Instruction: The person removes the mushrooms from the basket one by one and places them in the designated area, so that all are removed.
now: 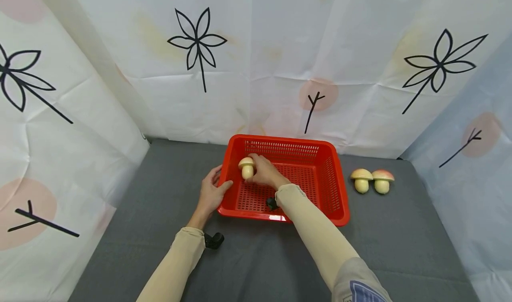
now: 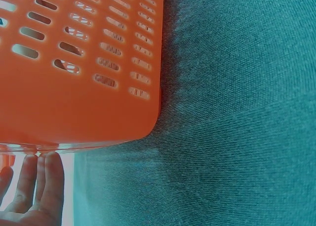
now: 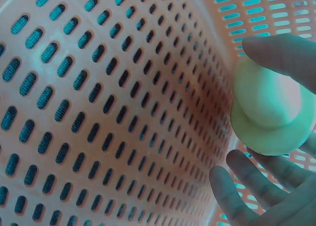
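Note:
In the head view a red plastic basket with slotted walls stands toward the back of the table. My right hand reaches into its left half and holds a toy mushroom, cap up, pale stem below. The right wrist view shows the thumb on one side of this mushroom and the other fingers beneath and beside it. Along the basket's left outer side, my left hand touches the rim, thumb apart from the fingers. In the left wrist view its straight fingers meet the orange-looking wall.
Two more toy mushrooms stand side by side on the grey table cloth, right of the basket. White patterned curtains close off the back and both sides. A black wrist device sits at the left wrist.

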Tool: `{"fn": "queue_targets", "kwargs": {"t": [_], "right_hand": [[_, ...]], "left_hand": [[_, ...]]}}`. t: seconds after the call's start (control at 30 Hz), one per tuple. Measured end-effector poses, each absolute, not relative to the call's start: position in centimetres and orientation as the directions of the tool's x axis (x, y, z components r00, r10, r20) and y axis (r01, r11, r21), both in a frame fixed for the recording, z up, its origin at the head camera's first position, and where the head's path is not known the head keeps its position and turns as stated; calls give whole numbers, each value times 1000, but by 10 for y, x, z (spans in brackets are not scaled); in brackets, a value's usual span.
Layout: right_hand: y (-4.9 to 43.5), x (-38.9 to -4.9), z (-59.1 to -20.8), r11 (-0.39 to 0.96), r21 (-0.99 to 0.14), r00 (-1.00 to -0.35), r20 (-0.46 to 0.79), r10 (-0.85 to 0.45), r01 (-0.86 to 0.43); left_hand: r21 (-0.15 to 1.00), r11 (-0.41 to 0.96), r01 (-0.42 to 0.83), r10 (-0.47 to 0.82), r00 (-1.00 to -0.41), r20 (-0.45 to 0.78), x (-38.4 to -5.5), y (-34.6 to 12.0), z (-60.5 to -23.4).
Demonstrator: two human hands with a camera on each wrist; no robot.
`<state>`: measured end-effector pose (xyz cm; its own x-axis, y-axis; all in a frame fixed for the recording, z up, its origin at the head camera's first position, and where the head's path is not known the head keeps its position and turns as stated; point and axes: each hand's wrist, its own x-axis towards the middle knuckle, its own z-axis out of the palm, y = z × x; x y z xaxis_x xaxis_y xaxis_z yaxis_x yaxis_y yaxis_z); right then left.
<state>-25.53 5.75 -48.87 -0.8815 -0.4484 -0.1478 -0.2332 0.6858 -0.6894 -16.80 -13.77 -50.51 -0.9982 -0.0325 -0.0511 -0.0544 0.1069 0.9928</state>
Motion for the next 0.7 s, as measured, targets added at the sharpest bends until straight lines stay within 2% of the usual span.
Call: {"fn": "queue_targets", "kwargs": {"t": [0.4, 0.7], "right_hand": [[74, -246, -462, 610, -754, -892, -75, -446, -242], [99, -235, -441, 568, -769, -895, 13, -447, -294]], "left_hand": [[993, 108, -53, -34, -998, -49, -168, -138, -506], [993, 112, -42, -50, -998, -37, -168, -137, -507]]}}
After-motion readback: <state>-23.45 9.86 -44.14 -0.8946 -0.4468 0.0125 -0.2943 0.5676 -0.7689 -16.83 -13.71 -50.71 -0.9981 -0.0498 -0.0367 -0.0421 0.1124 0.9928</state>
